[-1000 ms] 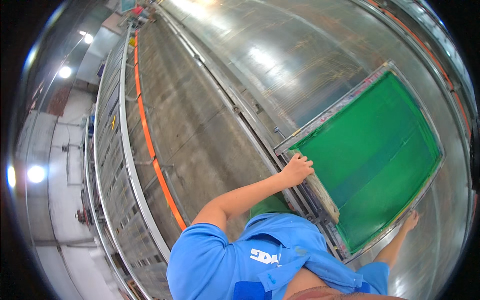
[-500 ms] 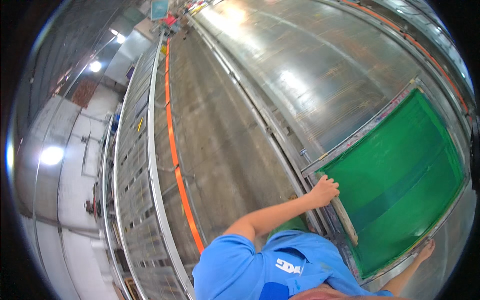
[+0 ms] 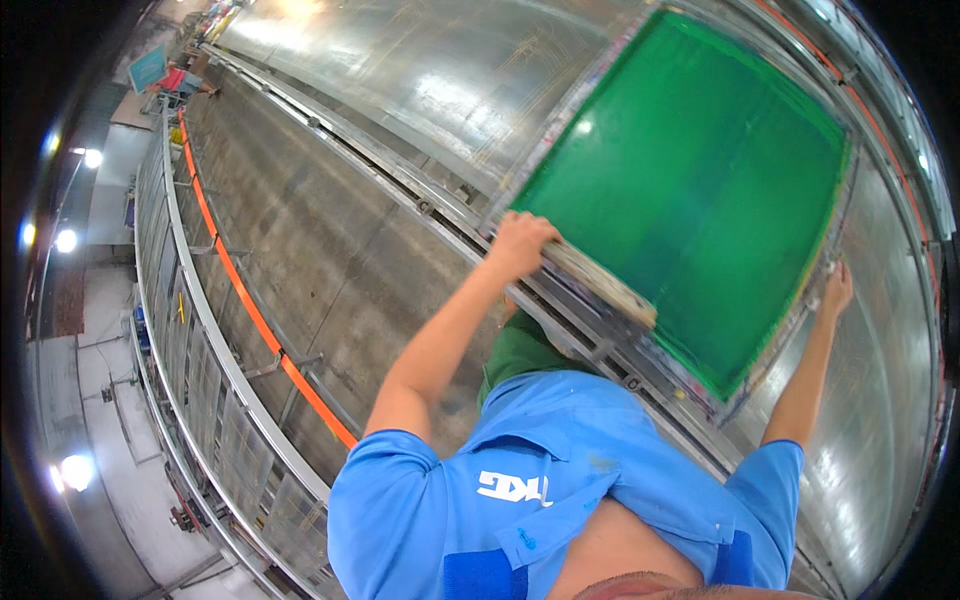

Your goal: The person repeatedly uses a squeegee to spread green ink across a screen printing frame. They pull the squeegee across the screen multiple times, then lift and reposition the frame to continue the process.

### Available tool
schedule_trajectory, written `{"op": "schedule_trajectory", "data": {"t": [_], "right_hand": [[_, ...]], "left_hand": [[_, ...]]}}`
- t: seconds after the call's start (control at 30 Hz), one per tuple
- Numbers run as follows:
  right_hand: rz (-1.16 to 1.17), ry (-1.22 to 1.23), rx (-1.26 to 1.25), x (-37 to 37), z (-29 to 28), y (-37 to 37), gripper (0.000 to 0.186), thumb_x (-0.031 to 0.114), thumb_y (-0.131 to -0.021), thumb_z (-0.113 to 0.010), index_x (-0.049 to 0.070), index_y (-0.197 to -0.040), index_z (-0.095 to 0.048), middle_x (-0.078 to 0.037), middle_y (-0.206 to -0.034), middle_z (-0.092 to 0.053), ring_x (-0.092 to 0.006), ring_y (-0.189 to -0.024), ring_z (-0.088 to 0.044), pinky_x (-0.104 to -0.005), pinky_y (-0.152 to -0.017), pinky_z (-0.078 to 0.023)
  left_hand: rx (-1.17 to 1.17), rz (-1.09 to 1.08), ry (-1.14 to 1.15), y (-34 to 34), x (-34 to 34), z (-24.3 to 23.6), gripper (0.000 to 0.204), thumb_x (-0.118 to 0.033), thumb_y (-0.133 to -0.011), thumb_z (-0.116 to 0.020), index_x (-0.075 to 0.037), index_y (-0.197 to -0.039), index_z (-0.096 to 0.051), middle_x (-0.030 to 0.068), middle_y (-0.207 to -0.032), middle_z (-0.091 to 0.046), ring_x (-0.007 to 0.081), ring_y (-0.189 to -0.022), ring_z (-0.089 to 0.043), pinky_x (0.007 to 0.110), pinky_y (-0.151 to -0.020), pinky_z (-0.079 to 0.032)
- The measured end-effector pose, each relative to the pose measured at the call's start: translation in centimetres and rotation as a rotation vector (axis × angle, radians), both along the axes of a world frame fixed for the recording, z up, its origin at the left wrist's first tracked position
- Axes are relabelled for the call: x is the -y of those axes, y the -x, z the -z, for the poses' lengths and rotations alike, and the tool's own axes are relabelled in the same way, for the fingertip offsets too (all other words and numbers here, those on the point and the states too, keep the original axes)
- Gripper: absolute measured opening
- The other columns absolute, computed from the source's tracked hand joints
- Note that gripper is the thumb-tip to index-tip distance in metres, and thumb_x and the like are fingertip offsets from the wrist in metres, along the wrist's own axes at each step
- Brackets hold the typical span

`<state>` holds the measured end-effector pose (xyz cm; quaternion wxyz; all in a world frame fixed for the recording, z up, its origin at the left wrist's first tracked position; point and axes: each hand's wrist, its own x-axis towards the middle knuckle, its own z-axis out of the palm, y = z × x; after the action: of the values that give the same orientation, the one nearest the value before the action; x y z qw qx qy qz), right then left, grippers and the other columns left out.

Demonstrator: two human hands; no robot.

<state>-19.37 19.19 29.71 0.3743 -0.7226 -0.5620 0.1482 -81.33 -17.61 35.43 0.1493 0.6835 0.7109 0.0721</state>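
A large screen printing frame (image 3: 770,370) with bright green mesh (image 3: 700,180) lies tilted across the view, over the long metal-topped table. Along its near-left side, inside the rim, rests a squeegee with a worn wooden handle (image 3: 605,285). My left hand (image 3: 525,245) is closed over that side of the frame, at the far end of the squeegee; its fingers touch the wood, and their exact grip is partly hidden. At the opposite rim my right hand (image 3: 838,290) is closed on the frame's edge, arm stretched out.
The long shiny table (image 3: 440,90) runs away to the far left, edged by a metal rail (image 3: 370,175). Past a concrete aisle (image 3: 300,210) stands another long table with an orange strip (image 3: 240,280). Another person (image 3: 185,80) is at the far end.
The frame, with the squeegee in it, now appears farther up and left in view, and turned. Both hands stay at its sides. My view has also shifted, showing more of my torso.
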Motion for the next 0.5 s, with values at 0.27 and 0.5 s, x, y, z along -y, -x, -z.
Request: {"op": "schedule_trajectory", "data": {"t": [0.27, 0.5], "right_hand": [[0.067, 0.009, -0.188, 0.9, 2.6, 23.7, 0.028, 0.026, -0.095, -0.063, 0.009, -0.112, -0.075, -0.006, -0.088, -0.072, -0.0177, -0.076, -0.063, -0.034, -0.075, -0.049], [0.067, -0.055, -0.199, 2.5, 0.3, 25.4, 0.025, 0.028, -0.095, -0.062, 0.013, -0.109, -0.076, -0.01, -0.099, -0.073, -0.0239, -0.09, -0.067, -0.0364, -0.084, -0.05]], "left_hand": [[-0.036, 0.013, 0.007, 21.1, -2.4, -1.2, 0.046, 0.008, -0.069, -0.059, -0.02, -0.102, -0.076, 0.003, -0.108, -0.072, 0.026, -0.109, -0.061, 0.04, -0.094, -0.042], [-0.081, 0.072, 0.038, 24.5, -4.8, -5.8, 0.042, 0.006, -0.072, -0.059, -0.019, -0.102, -0.073, 0.0006, -0.103, -0.072, 0.0251, -0.105, -0.062, 0.041, -0.091, -0.041]]}}
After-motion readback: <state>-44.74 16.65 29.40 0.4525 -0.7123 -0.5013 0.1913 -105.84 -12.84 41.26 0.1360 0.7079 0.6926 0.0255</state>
